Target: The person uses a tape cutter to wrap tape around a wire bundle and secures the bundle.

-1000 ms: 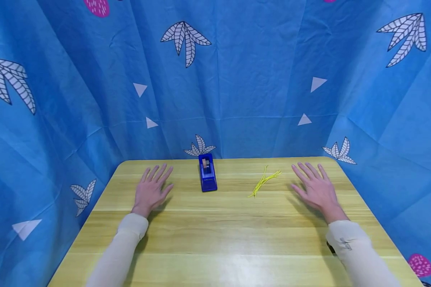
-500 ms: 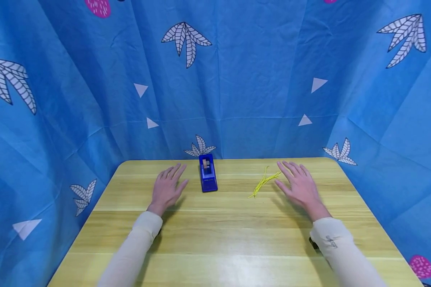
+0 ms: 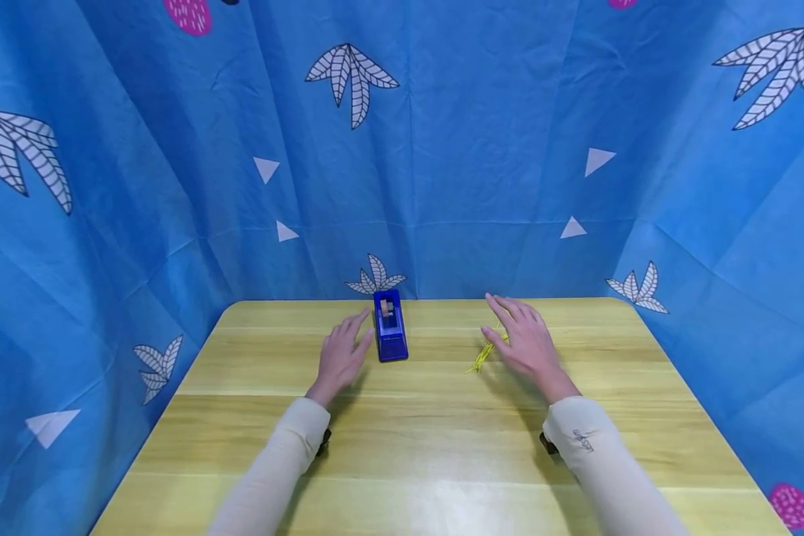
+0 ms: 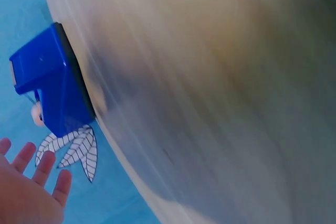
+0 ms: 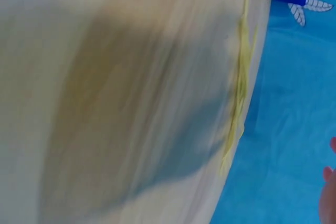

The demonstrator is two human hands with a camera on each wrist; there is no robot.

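Note:
A blue tape dispenser (image 3: 391, 335) stands at the back of the wooden table, its roll set in the top. Just left of it is my left hand (image 3: 340, 359), fingers extended and holding nothing; in the left wrist view the dispenser (image 4: 58, 77) appears beyond the spread fingertips (image 4: 44, 167). Farther right lies a small bundle of thin yellow strands (image 3: 484, 356), partly hidden by my right hand (image 3: 525, 342). That hand hovers over the strands with its fingers extended. In the right wrist view the strands (image 5: 240, 87) lie on the tabletop, apart from the fingers at the right edge.
The light wooden table (image 3: 429, 461) has rounded back corners. A blue curtain (image 3: 469, 164) with white leaf prints hangs behind and along both sides of it.
Both hands have moved inward over the table, the left toward the tape dispenser and the right over the yellow strands. The dispenser and strands stay where they were.

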